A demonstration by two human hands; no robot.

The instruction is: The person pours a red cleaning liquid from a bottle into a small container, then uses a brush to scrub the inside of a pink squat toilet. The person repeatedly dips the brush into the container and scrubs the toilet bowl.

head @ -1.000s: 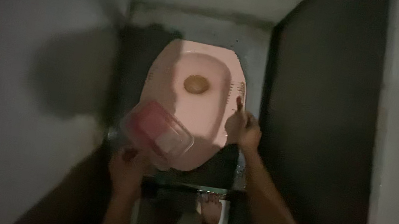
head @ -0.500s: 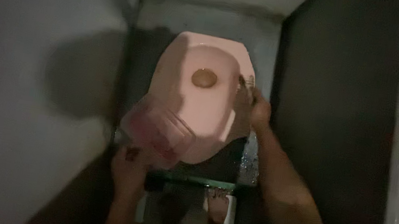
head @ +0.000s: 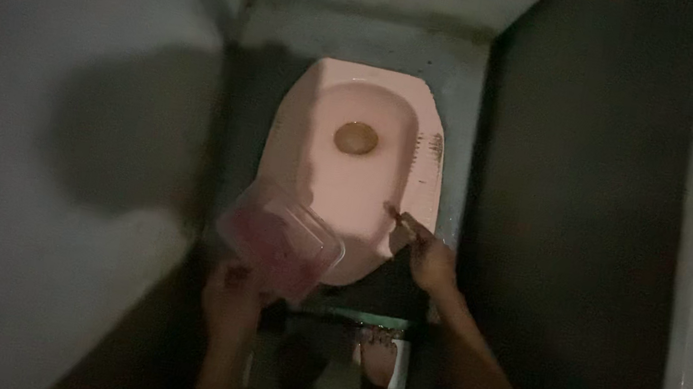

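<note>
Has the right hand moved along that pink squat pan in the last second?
Yes. The right hand has slid back toward the person, from beside the pink pan's ridged footrest to its near right rim.

One pan; one tub (clear)

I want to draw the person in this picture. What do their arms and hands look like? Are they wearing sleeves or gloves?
Both arms are bare as far as the picture shows: no sleeves and no gloves. The left hand and the right hand show no rings, watch or bracelet that I can make out, though the light is dim.
</note>
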